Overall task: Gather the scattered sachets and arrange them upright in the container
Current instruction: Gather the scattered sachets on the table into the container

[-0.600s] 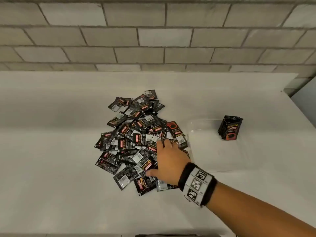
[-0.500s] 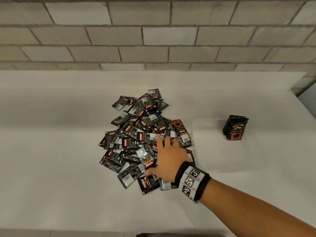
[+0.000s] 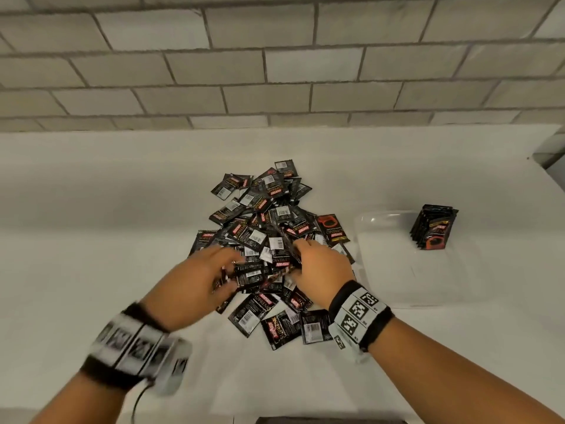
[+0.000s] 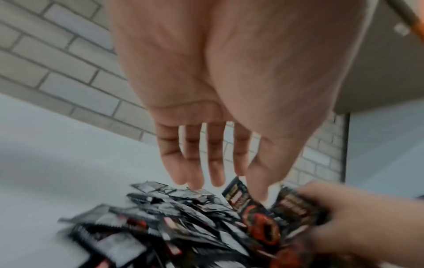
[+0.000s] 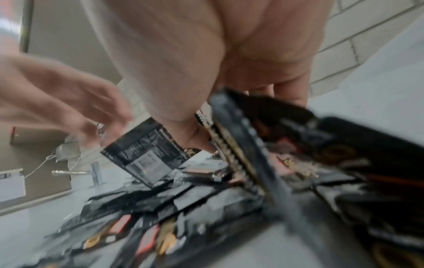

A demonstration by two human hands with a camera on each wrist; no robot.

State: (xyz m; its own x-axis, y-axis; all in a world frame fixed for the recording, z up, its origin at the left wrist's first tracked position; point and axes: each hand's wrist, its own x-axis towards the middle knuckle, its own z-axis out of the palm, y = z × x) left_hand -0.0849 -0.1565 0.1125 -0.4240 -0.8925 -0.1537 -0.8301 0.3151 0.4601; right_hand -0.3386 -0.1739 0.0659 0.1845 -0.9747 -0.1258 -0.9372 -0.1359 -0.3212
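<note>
A heap of black sachets (image 3: 269, 237) lies in the middle of the white counter. To its right stands a clear plastic container (image 3: 397, 289) with a stack of upright sachets (image 3: 434, 231) in its far right corner. My right hand (image 3: 301, 255) is over the near side of the heap and grips a bunch of sachets (image 5: 241, 145) on edge, thumb pressed against them. My left hand (image 3: 226, 270), blurred by motion, hovers at the heap's left side with straight, spread fingers (image 4: 197, 172) just above the sachets and holds nothing.
A grey brick wall (image 3: 275, 71) runs along the back of the counter (image 3: 91, 240). The counter ends at the right near a corner (image 3: 547, 154). A dark object (image 3: 321, 420) shows at the near edge. A metal fitting (image 5: 94, 174) and white cable (image 5: 66, 150) lie off to the left.
My left hand has come into view and reached the heap's left side. My right hand, earlier flat on the heap, now grips a bunch of sachets.
</note>
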